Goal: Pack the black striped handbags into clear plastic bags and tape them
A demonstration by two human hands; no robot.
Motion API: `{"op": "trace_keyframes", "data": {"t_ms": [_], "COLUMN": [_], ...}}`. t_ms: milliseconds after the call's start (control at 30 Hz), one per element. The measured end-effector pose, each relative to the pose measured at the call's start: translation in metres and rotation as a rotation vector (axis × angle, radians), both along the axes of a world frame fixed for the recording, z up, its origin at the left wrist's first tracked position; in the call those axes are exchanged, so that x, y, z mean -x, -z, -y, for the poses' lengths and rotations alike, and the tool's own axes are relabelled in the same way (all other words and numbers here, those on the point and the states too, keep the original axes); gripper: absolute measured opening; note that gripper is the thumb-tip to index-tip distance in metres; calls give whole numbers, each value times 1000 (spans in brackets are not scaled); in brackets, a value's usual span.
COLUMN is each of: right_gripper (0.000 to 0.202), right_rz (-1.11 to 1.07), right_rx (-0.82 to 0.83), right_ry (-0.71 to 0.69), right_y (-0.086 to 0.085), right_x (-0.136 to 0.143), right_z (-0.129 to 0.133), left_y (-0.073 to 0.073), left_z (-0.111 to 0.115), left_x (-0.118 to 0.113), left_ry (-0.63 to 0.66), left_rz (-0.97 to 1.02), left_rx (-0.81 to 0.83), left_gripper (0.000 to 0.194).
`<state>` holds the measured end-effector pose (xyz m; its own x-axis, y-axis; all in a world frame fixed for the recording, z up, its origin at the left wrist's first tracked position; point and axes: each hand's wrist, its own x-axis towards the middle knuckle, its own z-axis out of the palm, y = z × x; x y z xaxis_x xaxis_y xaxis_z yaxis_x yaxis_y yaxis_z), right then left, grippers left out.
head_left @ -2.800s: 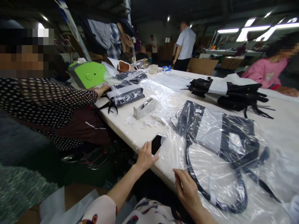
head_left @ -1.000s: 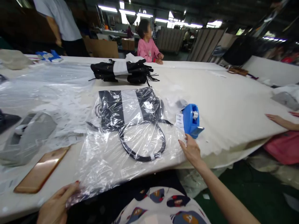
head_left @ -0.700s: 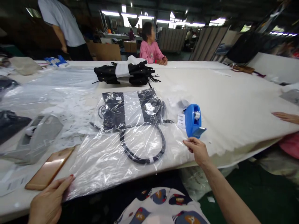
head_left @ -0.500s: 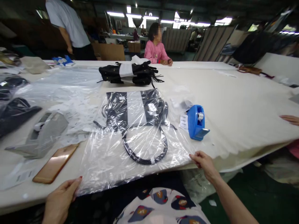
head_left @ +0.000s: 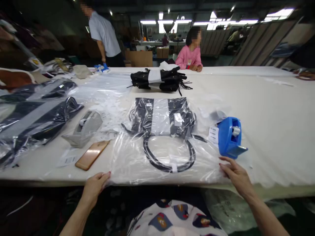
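A black handbag (head_left: 177,113) with a pale band round its middle lies flat inside a clear plastic bag (head_left: 157,178), its looped handle toward the near table edge. My left hand (head_left: 96,183) pinches the near left corner of the plastic. At the near right corner my right hand (head_left: 233,172) has its fingers closed on the plastic. A blue tape dispenser (head_left: 226,137) stands just beyond my right hand, with white labels (head_left: 213,135) beside it. A gold phone (head_left: 92,155) lies beyond my left hand.
A grey tape dispenser (head_left: 86,129) and scattered labels (head_left: 110,114) are on the left, beside wrapped dark bags (head_left: 41,114). Black tasselled bags (head_left: 169,78) lie at the back. One person (head_left: 189,57) leans on the far table edge; another (head_left: 104,36) stands behind it.
The view has swung left, showing more wrapped bags. Both hands still hold the near corners of the plastic, which now lies flatter, with its near edge straighter along the table edge.
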<state>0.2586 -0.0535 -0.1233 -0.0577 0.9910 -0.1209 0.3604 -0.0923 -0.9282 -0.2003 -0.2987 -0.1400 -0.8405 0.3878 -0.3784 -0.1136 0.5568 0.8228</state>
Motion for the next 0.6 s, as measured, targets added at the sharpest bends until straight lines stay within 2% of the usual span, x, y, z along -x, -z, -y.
{"op": "trace_keyframes", "data": {"t_ms": [100, 267, 367, 467, 533, 600], "right_gripper": [68, 63, 56, 47, 41, 38], "right_rz": [56, 95, 138, 209, 292, 435], "right_rx": [57, 179, 255, 313, 406, 538], "right_ry": [-76, -225, -302, -321, -359, -424], "right_y": [-1, 0, 11, 21, 23, 17], "right_x": [-8, -25, -32, -41, -49, -54], "right_z": [0, 1, 4, 6, 4, -1], "left_y": [6, -2, -1, 7, 13, 18], "left_z": [5, 15, 22, 27, 29, 31], "left_x": [-4, 1, 3, -2, -7, -13], "left_ry": [117, 179, 120, 19, -75, -163], "left_rz": [43, 188, 190, 184, 202, 229], "left_rx": [3, -26, -42, -113, -191, -280], "left_gripper": [47, 47, 46, 44, 42, 41]}}
